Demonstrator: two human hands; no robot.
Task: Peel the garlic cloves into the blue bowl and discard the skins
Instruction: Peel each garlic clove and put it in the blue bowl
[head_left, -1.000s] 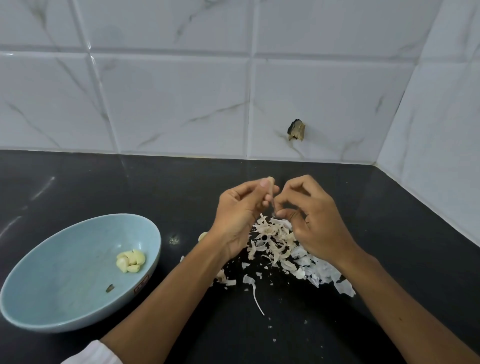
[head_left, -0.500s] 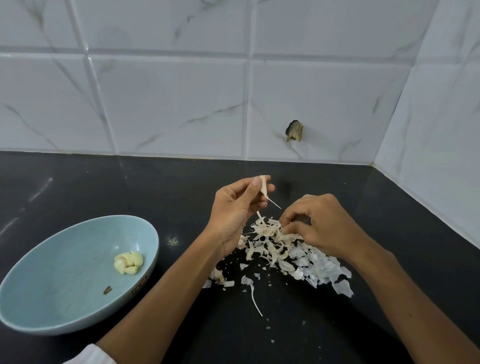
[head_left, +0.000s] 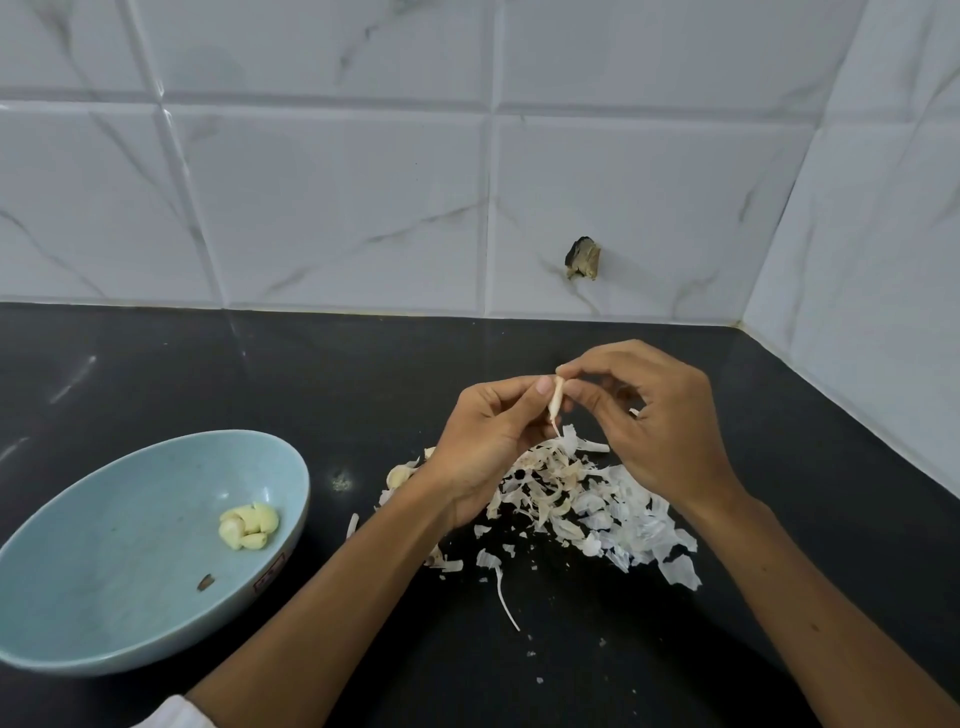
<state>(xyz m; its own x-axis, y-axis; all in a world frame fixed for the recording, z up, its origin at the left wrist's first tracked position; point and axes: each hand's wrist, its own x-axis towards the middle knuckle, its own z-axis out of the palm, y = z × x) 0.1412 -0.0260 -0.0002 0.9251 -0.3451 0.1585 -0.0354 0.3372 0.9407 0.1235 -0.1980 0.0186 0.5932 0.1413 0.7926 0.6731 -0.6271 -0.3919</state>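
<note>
Right of the blue bowl (head_left: 130, 519), above the skins (head_left: 571, 499), both hands were together on one garlic clove (head_left: 557, 397): left hand (head_left: 483, 441) pinching it, right hand (head_left: 660, 421) nipping its top. Peeling looked unfinished; the next move would be to strip the skin, then drop the clove into the bowl.

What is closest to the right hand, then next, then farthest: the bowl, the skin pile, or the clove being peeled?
1. clove: pinched in the right hand fingertips.
2. skin pile: on the counter just below the hand.
3. bowl: far off to the left.
</note>
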